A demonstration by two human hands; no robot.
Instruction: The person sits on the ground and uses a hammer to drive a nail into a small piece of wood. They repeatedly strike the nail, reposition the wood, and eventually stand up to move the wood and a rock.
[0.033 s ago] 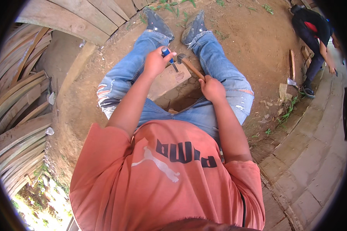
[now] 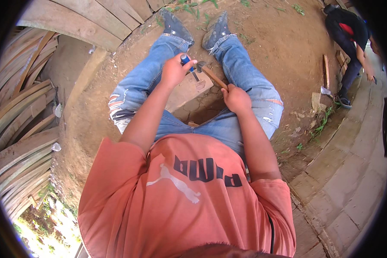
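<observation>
Between the knees (image 2: 117, 102), left hand (image 2: 173, 71) around chisel (image 2: 185, 59), right hand (image 2: 238, 99) around hammer (image 2: 215, 77).

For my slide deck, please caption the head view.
Left hand holding a chisel over a wooden board, right hand gripping a hammer.

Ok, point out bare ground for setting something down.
Dirt lies mostly bare between the right leg and the wood strip, and between the left knee and the stacked boards. It is crowded between the legs: left hand gripping a chisel, right hand a hammer, with a wooden block below.
</observation>
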